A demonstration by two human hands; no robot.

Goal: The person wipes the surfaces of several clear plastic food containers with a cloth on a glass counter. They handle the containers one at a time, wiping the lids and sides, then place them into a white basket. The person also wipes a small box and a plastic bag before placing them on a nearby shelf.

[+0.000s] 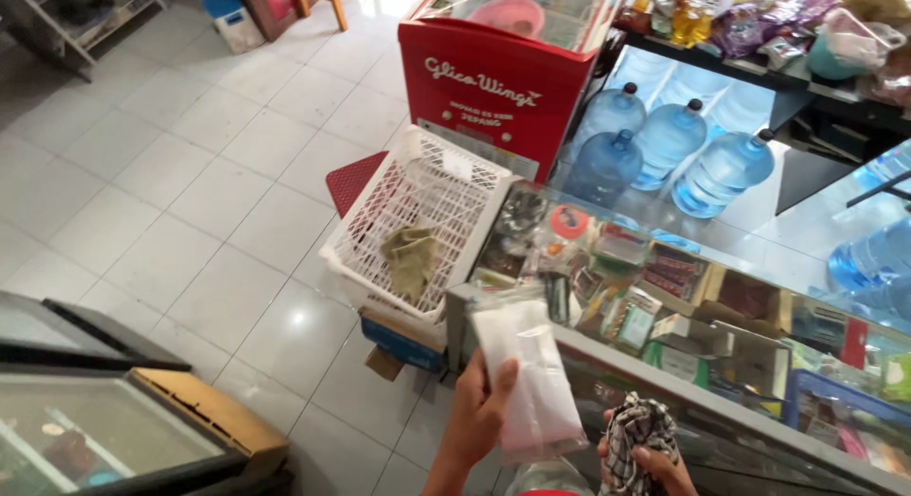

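My left hand (474,415) grips a clear plastic bag of white stuff (527,368), held upright over the near corner of a glass display counter (750,415). My right hand (655,458), at the bottom edge, clutches a black-and-white checked cloth (634,439) bunched against the counter's metal rim. The bag's lower end sits between both hands. Under the glass lie several small packaged goods.
A white plastic crate (427,206) holding an olive rag (410,259) rests on a blue box left of the counter. A red chest freezer (493,83) stands behind it, with large blue water jugs (664,145) on the floor. A glass-topped freezer (104,420) fills the lower left.
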